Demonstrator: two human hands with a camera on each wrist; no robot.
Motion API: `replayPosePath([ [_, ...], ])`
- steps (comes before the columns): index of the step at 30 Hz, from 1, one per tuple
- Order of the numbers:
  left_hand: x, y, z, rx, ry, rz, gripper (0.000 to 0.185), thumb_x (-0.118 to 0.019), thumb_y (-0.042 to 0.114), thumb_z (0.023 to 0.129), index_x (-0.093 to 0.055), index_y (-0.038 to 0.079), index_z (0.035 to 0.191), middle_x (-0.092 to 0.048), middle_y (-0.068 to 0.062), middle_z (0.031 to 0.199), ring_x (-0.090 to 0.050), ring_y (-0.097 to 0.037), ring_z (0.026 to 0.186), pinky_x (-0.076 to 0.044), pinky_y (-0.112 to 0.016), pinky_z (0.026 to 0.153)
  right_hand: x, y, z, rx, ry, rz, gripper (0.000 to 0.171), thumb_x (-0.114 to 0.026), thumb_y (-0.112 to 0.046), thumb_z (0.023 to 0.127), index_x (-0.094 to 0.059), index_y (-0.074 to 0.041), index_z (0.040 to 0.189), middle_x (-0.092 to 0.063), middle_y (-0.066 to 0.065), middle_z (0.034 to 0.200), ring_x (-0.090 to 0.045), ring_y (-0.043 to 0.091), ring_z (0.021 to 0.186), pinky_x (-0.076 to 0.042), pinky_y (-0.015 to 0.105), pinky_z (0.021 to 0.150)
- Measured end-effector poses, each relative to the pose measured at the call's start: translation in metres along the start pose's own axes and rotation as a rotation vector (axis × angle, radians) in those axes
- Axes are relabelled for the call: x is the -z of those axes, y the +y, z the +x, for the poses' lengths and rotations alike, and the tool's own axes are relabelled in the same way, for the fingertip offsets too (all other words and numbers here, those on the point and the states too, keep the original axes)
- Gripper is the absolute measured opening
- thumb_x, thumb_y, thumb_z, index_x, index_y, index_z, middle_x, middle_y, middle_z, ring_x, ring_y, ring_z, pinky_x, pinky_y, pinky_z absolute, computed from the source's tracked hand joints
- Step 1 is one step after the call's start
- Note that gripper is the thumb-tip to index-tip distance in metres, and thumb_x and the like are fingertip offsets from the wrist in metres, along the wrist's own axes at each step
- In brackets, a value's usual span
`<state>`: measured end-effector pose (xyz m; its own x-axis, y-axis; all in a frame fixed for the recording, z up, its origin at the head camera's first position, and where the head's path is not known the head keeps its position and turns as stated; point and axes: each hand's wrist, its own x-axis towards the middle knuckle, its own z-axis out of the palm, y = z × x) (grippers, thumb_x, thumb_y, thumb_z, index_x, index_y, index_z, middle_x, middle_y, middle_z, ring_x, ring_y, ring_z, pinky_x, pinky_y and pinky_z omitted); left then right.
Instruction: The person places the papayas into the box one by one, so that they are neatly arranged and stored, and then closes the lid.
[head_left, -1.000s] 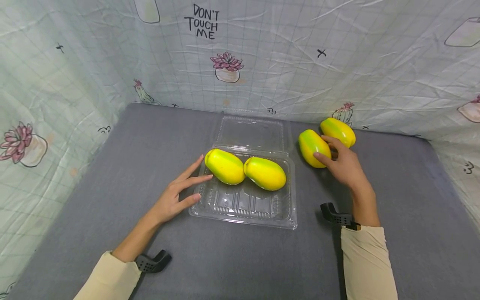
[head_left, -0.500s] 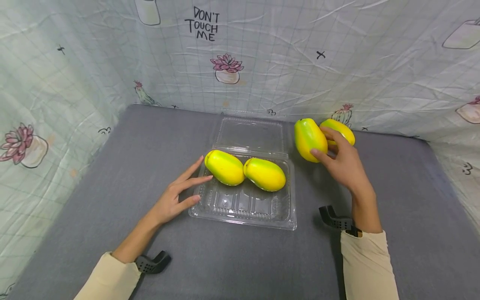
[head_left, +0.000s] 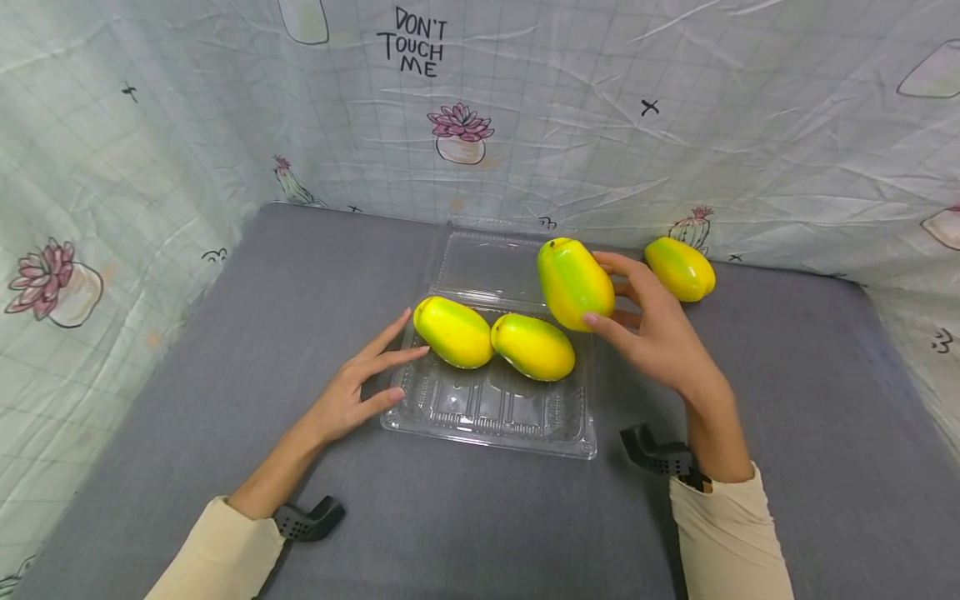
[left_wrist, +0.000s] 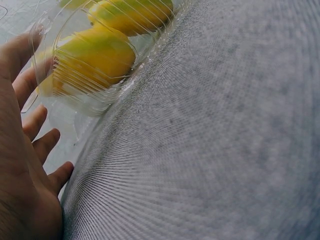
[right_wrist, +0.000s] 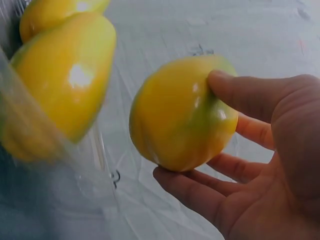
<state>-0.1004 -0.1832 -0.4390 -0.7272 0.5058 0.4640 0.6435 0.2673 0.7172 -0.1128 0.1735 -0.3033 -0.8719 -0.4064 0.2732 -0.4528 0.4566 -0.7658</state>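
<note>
In the head view, your right hand [head_left: 660, 329] pinches the held papaya [head_left: 576, 285] between thumb and fingers, over the rear right of the clear clamshell container [head_left: 491, 412], whose lid [head_left: 491, 260] lies back beyond. The glossy skin looks likely to slip, so set thumb and fingers squarely opposed and carry it high enough to clear the right papaya [head_left: 534, 348], left of those fingertips and nearer you. The left papaya [head_left: 453, 333] lies just right of your left fingertips. Your left hand [head_left: 341, 400] has its fingers spread and straight at the container's left edge; a light press there should stop it sliding. The fourth papaya [head_left: 680, 268] rests beyond your right knuckles.

The left wrist view shows what the head view hides: all five left digits, two reaching the container wall, three fanned short of it.

The right wrist view alone shows your grip from the palm side: thumb on one side, a fingertip opposite, fruit off the palm, a gap between it and the nearest papaya in the container.
</note>
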Motion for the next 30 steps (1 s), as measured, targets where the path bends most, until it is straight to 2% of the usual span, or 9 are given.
replayPosePath([
  [5, 0.000, 0.000, 0.000, -0.004, 0.004, -0.007, 0.047, -0.054, 0.037, 0.087, -0.052, 0.011, 0.126, -0.017, -0.014, 0.146, -0.016, -0.031, 0.132, -0.016, -0.049, 0.103, -0.007, -0.007, 0.000, 0.036, -0.054, -0.007, 0.064, -0.064, -0.001, 0.080, -0.033, -0.008, 0.135, -0.037, 0.004, 0.130, -0.043, 0.021, 0.112, -0.044, 0.040, 0.086],
  [14, -0.001, 0.000, 0.000, -0.012, 0.007, -0.005, 0.049, -0.050, 0.042, 0.088, -0.053, 0.010, 0.125, -0.018, -0.015, 0.145, -0.017, -0.031, 0.132, -0.017, -0.049, 0.103, -0.019, -0.021, 0.000, 0.076, -0.122, -0.009, 0.061, -0.065, -0.006, 0.080, -0.034, -0.009, 0.133, -0.040, 0.004, 0.126, -0.044, 0.019, 0.111, -0.045, 0.038, 0.085],
  [20, 0.000, -0.001, -0.001, 0.010, -0.002, -0.014, 0.048, -0.051, 0.041, 0.087, -0.052, 0.012, 0.126, -0.017, -0.013, 0.146, -0.015, -0.030, 0.132, -0.015, -0.051, 0.102, -0.027, -0.027, 0.000, 0.100, -0.167, 0.020, 0.060, -0.065, -0.006, 0.081, -0.034, -0.008, 0.133, -0.039, 0.003, 0.127, -0.043, 0.017, 0.111, -0.045, 0.038, 0.084],
  [30, 0.000, -0.001, -0.001, 0.022, -0.010, -0.016, 0.047, -0.052, 0.039, 0.087, -0.052, 0.013, 0.126, -0.016, -0.012, 0.146, -0.014, -0.029, 0.133, -0.015, -0.051, 0.102, -0.033, -0.036, 0.000, 0.142, -0.200, 0.021, 0.060, -0.066, -0.005, 0.079, -0.036, -0.007, 0.131, -0.039, 0.004, 0.129, -0.040, 0.016, 0.112, -0.044, 0.036, 0.085],
])
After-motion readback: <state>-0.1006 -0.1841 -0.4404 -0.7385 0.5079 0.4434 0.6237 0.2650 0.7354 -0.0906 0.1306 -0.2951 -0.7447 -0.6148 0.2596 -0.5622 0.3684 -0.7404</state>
